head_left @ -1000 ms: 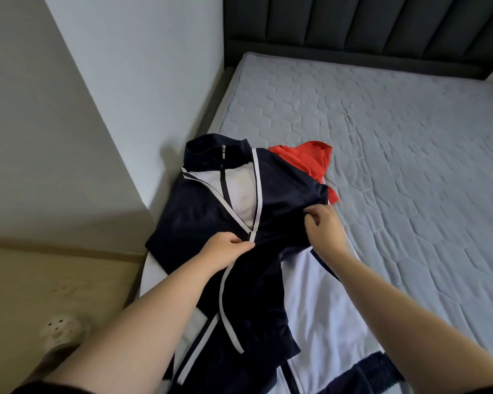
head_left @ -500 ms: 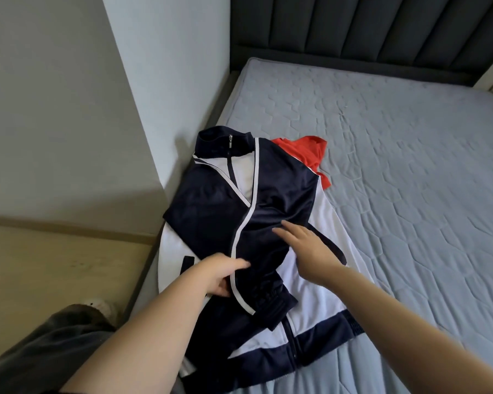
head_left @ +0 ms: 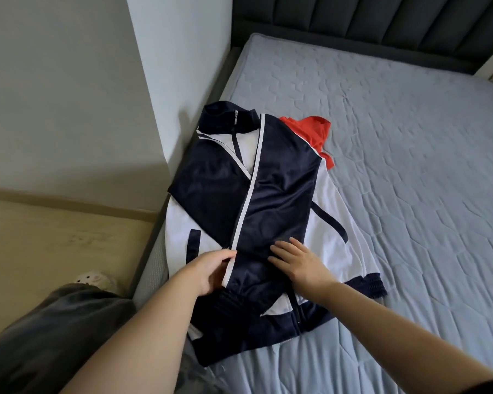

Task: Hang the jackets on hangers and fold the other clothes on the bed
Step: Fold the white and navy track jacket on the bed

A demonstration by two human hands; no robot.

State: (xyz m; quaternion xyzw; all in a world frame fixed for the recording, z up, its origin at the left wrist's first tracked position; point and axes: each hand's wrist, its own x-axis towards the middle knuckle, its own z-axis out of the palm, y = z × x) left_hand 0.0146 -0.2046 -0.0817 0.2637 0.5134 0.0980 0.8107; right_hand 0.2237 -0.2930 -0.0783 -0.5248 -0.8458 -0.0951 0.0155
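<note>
Nearest, a grey trouser leg (head_left: 54, 336) and a pale slipper (head_left: 93, 280) sit beside the bed (head_left: 410, 180), and both forearms reach over its edge. The left hand (head_left: 211, 270) pinches the white-piped edge of a folded-in sleeve, thumb on top and fingers tucked under the cloth. Just beside it the right hand (head_left: 302, 265) lies flat and released, fingers spread, pressing navy fabric down near the hem. Both are on the jacket (head_left: 279, 194), a navy and white track top lying face up at the bed's near-left corner, hem toward the person, collar away, sleeves crossed over the chest.

Its sheen suggests a thin, slick knit: light, limp and likely to slide on itself, so folds will probably not hold without a palm on them. Lifted by one point it would sag and fall open. For hanging, the shoulders just below the stand-up collar look the best hold, one in each hand. The ribbed hem and cuffs are thicker and should slip less when tugging it straight.

Past the jacket's far shoulder a red garment (head_left: 315, 132) pokes out, partly under it, and would likely drag along if the jacket is slid rather than lifted. Farther off lies quilted mattress, then the dark padded headboard (head_left: 382, 21)
</note>
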